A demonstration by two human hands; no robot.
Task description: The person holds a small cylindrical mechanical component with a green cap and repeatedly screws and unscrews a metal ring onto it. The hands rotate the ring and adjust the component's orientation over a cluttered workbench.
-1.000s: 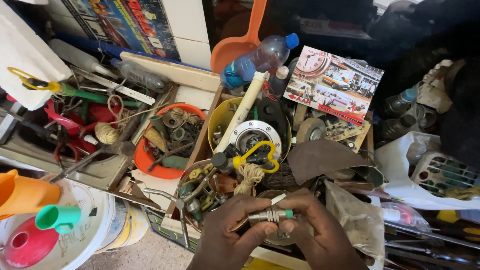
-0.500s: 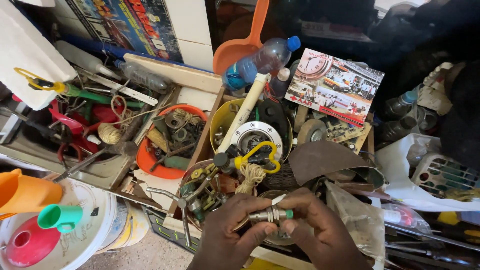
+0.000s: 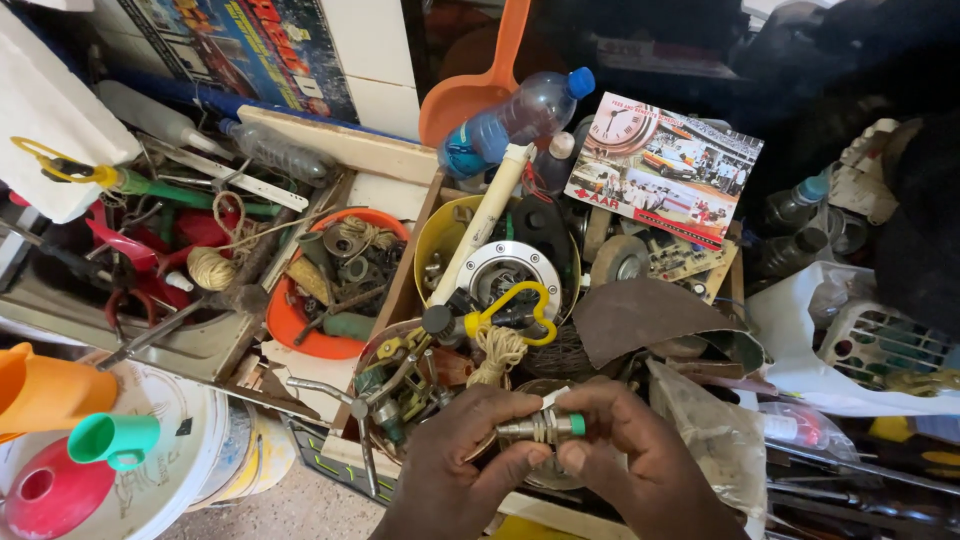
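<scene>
Both my hands are at the bottom centre, holding one small metal fitting [image 3: 535, 428] between them. The fitting is a threaded silver piece with pale thread wound round it and a green tip at its right end. My left hand [image 3: 460, 465] pinches its left end with thumb and fingers. My right hand [image 3: 625, 450] grips the green-tipped end. Just above the hands lie a yellow-handled tool [image 3: 510, 310] and a knot of twine [image 3: 497, 350] over a bowl of mixed hardware.
An orange bowl [image 3: 290, 325] of metal parts, a yellow bowl [image 3: 430, 240] with a white tube and round metal disc. A plastic bottle with blue cap [image 3: 520, 115], orange scoop [image 3: 475, 85], printed card [image 3: 665, 165], green funnel [image 3: 110, 440], white buckets, tools at left.
The hands and fitting stay at the bottom centre; fingers shift slightly on it. The view has drifted a little.
</scene>
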